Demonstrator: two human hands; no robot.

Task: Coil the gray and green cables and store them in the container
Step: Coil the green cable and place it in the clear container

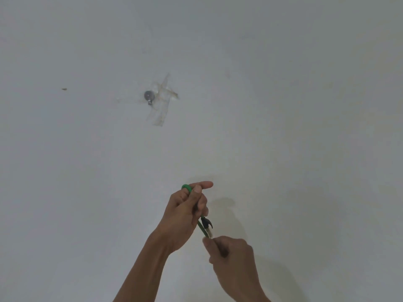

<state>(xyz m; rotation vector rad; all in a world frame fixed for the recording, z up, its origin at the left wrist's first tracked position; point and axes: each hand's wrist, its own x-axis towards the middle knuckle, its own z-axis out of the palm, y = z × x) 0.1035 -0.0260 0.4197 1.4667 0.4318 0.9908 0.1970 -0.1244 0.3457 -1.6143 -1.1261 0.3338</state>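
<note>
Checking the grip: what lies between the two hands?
Head view: a short stretch of green cable with a black tie spans left hand and right hand.

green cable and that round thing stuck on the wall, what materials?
Green cable: looks like rubber or plastic sheath, smooth matte, bending in the left hand. Round fixing: likely metal, grey with a dull shine. Tape beside it: clear plastic, yellowed.

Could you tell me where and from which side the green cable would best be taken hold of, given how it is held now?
Probably the bare green stretch between the left hand and the right hand, approached from the left. That span runs straight and taut; a black clip sticks out on its right side, and the looped top is already wrapped in fingers.
</note>
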